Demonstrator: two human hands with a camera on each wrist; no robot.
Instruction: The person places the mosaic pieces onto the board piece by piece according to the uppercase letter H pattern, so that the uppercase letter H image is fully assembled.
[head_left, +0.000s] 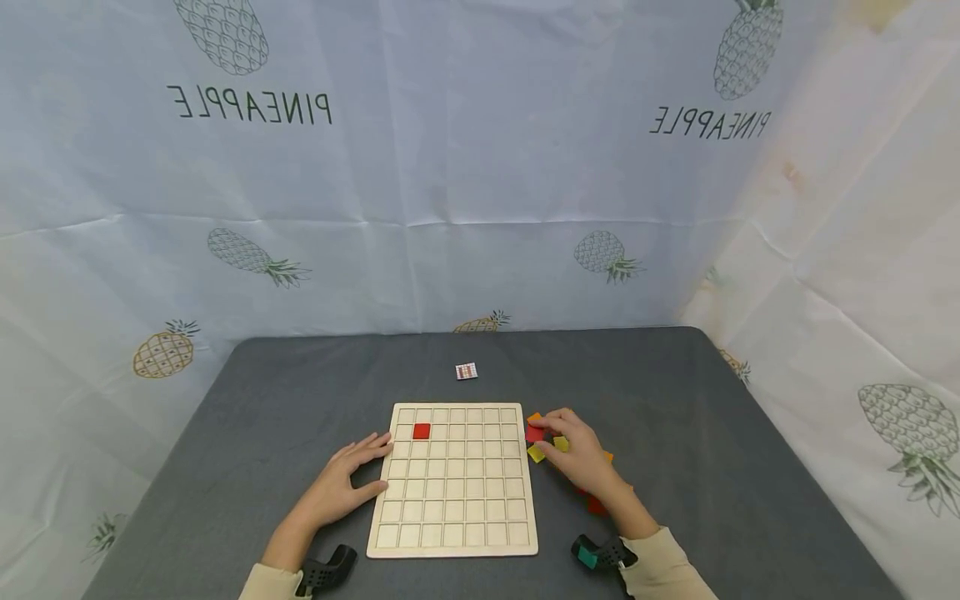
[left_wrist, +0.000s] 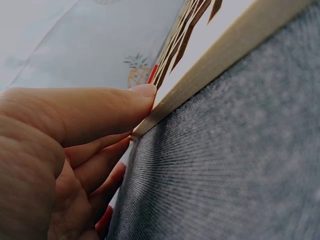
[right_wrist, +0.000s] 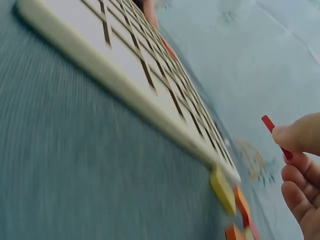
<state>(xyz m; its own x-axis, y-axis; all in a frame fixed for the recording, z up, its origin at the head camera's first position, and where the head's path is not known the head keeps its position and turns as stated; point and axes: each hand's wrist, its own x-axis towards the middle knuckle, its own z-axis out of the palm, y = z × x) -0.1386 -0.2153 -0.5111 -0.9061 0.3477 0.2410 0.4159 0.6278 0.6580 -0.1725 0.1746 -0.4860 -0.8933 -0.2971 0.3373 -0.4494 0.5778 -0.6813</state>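
Observation:
A pale wooden grid board (head_left: 454, 552) lies on the grey table, with one red square tile (head_left: 422, 431) in a cell of its upper left part. Along the board's left edge rests my left hand (head_left: 341, 483), fingers spread; in the left wrist view the thumb (left_wrist: 115, 107) touches the board's edge. My right hand (head_left: 577, 454) is just off the board's right edge, pinching a red tile (right_wrist: 270, 125) between thumb and fingers. Around and below that hand lie loose tiles, among them a yellow tile (head_left: 536, 453) and an orange tile (head_left: 534, 417); the hand partly hides them.
A small patterned card (head_left: 466, 371) lies on the table (head_left: 315, 375) beyond the board. More red tiles (head_left: 597, 506) are under the right forearm. Behind the table hangs a pale curtain (head_left: 480, 167) printed with pineapples. Each wrist wears a black band (head_left: 330, 568).

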